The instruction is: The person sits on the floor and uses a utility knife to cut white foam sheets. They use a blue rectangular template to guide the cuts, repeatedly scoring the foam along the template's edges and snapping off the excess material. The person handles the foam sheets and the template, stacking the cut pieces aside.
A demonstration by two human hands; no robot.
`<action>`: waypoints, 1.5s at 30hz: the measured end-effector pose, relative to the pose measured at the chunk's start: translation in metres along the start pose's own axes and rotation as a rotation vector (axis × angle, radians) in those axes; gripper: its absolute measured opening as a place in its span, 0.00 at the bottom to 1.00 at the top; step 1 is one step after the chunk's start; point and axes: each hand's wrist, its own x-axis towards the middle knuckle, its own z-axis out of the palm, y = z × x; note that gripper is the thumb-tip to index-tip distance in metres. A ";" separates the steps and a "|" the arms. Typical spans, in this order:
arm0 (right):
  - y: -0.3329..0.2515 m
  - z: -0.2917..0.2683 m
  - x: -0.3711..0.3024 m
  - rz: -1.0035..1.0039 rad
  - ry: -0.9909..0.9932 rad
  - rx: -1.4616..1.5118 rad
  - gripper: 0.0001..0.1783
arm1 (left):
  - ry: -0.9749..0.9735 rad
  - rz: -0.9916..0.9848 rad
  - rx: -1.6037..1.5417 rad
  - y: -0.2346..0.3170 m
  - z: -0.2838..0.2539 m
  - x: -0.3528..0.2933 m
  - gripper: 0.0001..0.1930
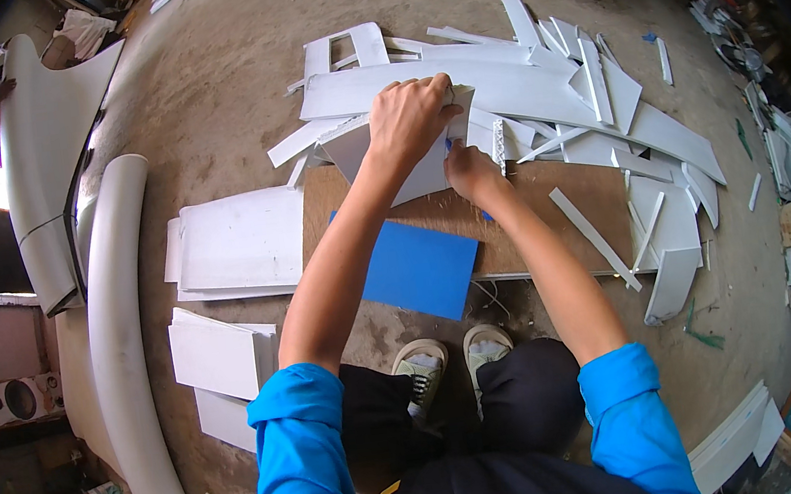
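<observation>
My left hand [408, 122] is closed over the top edge of a white board [421, 170], which stands tilted up above a brown wooden board [548, 199]. Just to its right and nearer to me, my right hand [473, 173] is closed against the same white board. A small bit of blue shows at its fingertips; what it belongs to is mostly hidden by the fingers. A flat blue sheet [421, 269] lies under my forearms, partly over the near edge of the brown board.
White offcuts [493, 77] pile up beyond the brown board and to its right. White panels lie in stacks [237, 242] on the left, with more near my feet [216, 353]. A long white roll [129, 329] stands farther left. Loose strips [595, 237] rest on the brown board.
</observation>
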 end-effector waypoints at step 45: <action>0.018 0.020 -0.002 -0.026 -0.084 0.027 0.16 | -0.050 -0.065 0.124 0.001 0.013 0.011 0.16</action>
